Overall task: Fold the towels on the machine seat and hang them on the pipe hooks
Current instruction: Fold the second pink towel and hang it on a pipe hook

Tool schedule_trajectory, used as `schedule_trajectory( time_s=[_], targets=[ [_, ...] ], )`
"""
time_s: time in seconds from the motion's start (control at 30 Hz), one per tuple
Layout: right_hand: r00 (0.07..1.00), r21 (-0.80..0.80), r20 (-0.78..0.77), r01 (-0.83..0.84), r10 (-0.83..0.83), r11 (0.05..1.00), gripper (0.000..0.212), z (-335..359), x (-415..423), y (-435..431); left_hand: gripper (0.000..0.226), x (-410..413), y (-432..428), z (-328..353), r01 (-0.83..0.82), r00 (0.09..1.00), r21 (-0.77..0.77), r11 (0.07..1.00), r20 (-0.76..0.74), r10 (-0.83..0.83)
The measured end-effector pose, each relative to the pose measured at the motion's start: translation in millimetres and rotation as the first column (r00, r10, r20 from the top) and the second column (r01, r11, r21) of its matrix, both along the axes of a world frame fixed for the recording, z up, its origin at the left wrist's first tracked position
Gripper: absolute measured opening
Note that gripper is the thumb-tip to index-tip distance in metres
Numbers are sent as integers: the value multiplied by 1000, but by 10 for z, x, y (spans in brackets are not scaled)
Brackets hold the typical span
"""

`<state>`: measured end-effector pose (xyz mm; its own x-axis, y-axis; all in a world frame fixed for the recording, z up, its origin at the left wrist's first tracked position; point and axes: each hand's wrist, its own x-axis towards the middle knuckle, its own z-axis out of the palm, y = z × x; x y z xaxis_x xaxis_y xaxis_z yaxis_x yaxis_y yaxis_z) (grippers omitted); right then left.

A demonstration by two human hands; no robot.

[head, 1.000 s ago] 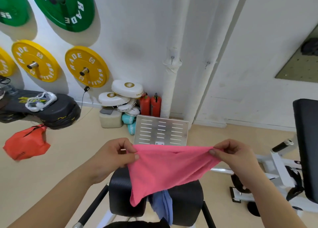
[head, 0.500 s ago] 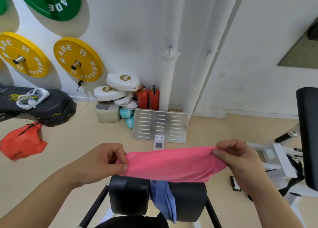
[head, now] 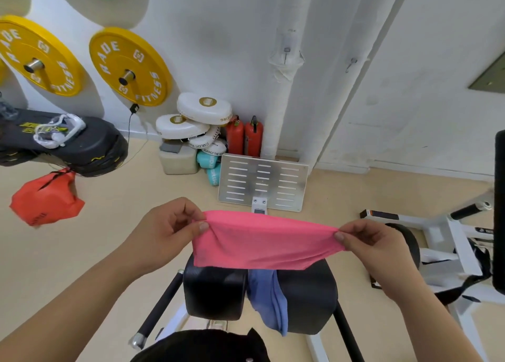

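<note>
Folding step in hand. Left hand (head: 169, 230) and right hand (head: 374, 249) are each pinching one end of the pink towel (head: 262, 241), thumb pressing over curled fingers, and holding it stretched in the air as a short, wide band. It is looking already doubled over, though the layers cannot be counted.

The towel is hanging near, above the black machine pads (head: 216, 290); whether its lower edge is touching them cannot be told. The blue towel (head: 270, 299) is lying draped in the gap between the two pads, unfolded.

A white pipe (head: 284, 102) is standing at the far wall, carrying a small hook (head: 286, 50). A second hook (head: 352, 61) is showing just to its right. Both are bare.

Judgement: task is sitting early, nothing hung. Next move is calling for one more fold, bringing the two hands together, or a reach far and up to a hook, keeping the layers pinched so they are not falling open.
</note>
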<state>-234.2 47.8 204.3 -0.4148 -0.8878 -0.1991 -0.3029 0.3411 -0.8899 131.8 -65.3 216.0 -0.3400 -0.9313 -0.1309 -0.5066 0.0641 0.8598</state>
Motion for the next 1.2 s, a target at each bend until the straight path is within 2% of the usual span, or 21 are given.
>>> schedule_trajectory(
  time_s=[0.13, 0.2, 0.27, 0.33, 0.4, 0.5, 0.53, 0.67, 0.73, 0.8, 0.97, 1.07, 1.2],
  targets=[
    [991, -90, -130, 25, -36, 996, 14, 127, 61, -281, 21, 18, -278, 22, 33, 991, -159, 987, 130, -12],
    [982, -141, -183, 10, -36, 990, 26, 197, 84, -377, 30, 41, -408, 91, 95, 975, -255, 962, 217, -39],
    [957, -153, -288, -74, 27, 986, 35, 229, 104, -389, 17, 85, -466, 146, 125, 958, -358, 925, 285, -19],
    [909, -125, -397, -187, 123, 974, 24, 180, 147, -295, 7, 172, -431, 105, 143, 954, -371, 918, 299, -27],
    [890, -52, -414, -234, 192, 971, 13, 10, 200, -115, 3, 287, -316, -56, 180, 943, -320, 930, 326, -71],
    [872, 117, -403, -253, 279, 960, 10, -417, 323, 163, 48, 467, -68, -518, 250, 896, -192, 949, 418, -151],
    [859, 186, -398, -267, 321, 946, 9, -568, 378, 244, 52, 506, 24, -691, 256, 881, -132, 958, 439, -175],
    [760, 475, -324, -384, 563, 792, 7, -1094, 590, 554, 26, 623, 404, -1258, 266, 831, 143, 953, 468, -302],
    [736, 550, -238, -435, 633, 713, 8, -1246, 642, 692, 21, 679, 562, -1385, 291, 812, 205, 935, 464, -354],
    [730, 586, -186, -455, 658, 671, 6, -1289, 649, 787, 20, 732, 664, -1441, 304, 817, 222, 927, 440, -373],
    [777, 568, -108, -464, 620, 680, 5, -1340, 622, 835, 15, 769, 673, -1536, 245, 863, 275, 930, 376, -338],
    [831, 558, -112, -402, 545, 726, 7, -1437, 633, 735, 12, 694, 556, -1633, 190, 895, 314, 930, 334, -296],
    [897, 544, -140, -285, 420, 790, 8, -1614, 676, 386, 9, 505, 294, -1806, 104, 911, 308, 946, 353, -215]
  ],
)
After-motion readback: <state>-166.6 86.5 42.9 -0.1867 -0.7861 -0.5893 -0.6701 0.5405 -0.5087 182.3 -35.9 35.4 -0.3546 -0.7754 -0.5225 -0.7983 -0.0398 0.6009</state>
